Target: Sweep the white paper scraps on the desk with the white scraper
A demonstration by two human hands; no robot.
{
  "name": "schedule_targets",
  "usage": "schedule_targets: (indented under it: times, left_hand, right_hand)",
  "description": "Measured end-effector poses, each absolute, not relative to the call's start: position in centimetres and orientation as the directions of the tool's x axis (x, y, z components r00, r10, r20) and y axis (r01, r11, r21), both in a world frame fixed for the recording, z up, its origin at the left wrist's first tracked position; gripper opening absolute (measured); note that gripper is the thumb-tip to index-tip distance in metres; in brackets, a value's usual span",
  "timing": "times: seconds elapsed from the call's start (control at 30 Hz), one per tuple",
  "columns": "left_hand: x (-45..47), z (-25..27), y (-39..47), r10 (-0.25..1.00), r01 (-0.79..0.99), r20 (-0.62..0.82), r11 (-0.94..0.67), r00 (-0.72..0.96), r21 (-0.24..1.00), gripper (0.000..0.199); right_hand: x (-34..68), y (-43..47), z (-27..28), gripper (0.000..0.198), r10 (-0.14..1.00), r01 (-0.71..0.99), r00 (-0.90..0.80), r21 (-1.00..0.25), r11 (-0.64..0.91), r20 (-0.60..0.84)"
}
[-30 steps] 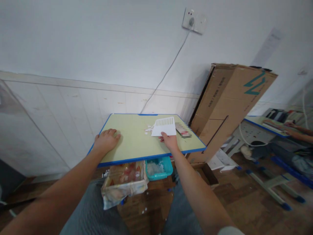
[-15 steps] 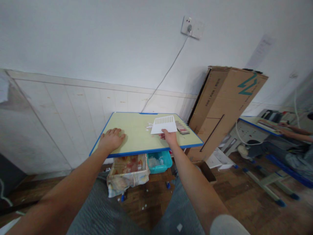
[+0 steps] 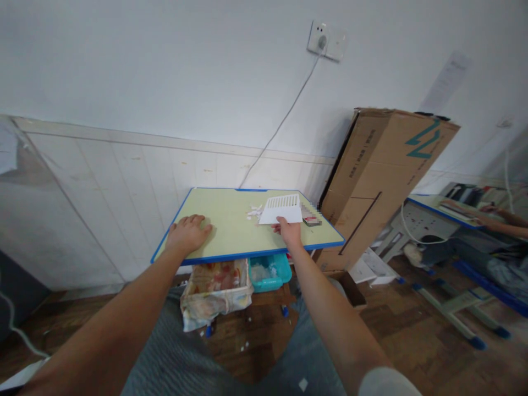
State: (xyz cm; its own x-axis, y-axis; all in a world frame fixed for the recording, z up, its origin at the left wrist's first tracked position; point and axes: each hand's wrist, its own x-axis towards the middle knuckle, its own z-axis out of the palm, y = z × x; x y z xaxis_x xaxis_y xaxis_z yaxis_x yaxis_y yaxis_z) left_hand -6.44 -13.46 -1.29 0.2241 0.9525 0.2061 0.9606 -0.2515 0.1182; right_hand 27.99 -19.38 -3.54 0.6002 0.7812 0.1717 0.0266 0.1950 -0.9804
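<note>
My right hand [image 3: 287,230] grips the near edge of a white slotted card [image 3: 281,210], thumb on top and fingers beneath. The card has a row of narrow cut-out slots along its far half and is held over the table's right side. My left hand [image 3: 190,235] lies flat, fingers spread, on the left part of the pale yellow-green tabletop [image 3: 226,220] and holds nothing. Small white paper scraps [image 3: 254,211] lie just left of the card. To its right sits a partly blurred-out flat object [image 3: 312,220], probably with a dark edge.
Below the table are a cloth-lined basket [image 3: 216,300] and a turquoise bin [image 3: 270,280]. A tall cardboard box [image 3: 379,176] leans at the right. A cable [image 3: 284,118] runs down from the wall socket [image 3: 325,41]. Another person's arm [image 3: 505,223] rests at a desk far right.
My right hand has shifted slightly right with the card, leaving more of the white scraps in view. My left hand stays in place on the tabletop.
</note>
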Motion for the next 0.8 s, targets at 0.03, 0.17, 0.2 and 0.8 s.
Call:
schedule_targets:
  times: [0.03,0.17,0.2,0.8]
  left_hand:
    - [-6.44,-1.36,-13.40,0.952,0.959,0.209,-0.254,0.225,0.122,0.075]
    - [-6.43,-1.66,-13.27,0.949,0.961,0.231,-0.248,0.216,0.121,0.073]
    - [-6.43,-1.72,-13.26,0.948,0.962,0.237,-0.245,0.212,0.120,0.072]
    - [-6.40,-1.02,-13.63,0.948,0.961,0.228,-0.253,0.222,0.116,0.071]
  right_hand:
    - [28.08,-19.47,-3.49,0.011,0.782,0.026,0.599,-0.980,0.196,0.172]
    - [28.09,-19.63,-3.49,0.010,0.793,0.027,0.582,-0.980,0.200,0.178]
    - [28.03,-19.63,-3.53,0.010,0.797,0.027,0.577,-0.979,0.201,0.179]
    - [28.26,-20.23,-3.31,0.015,0.804,0.009,0.572,-0.982,0.189,0.160]
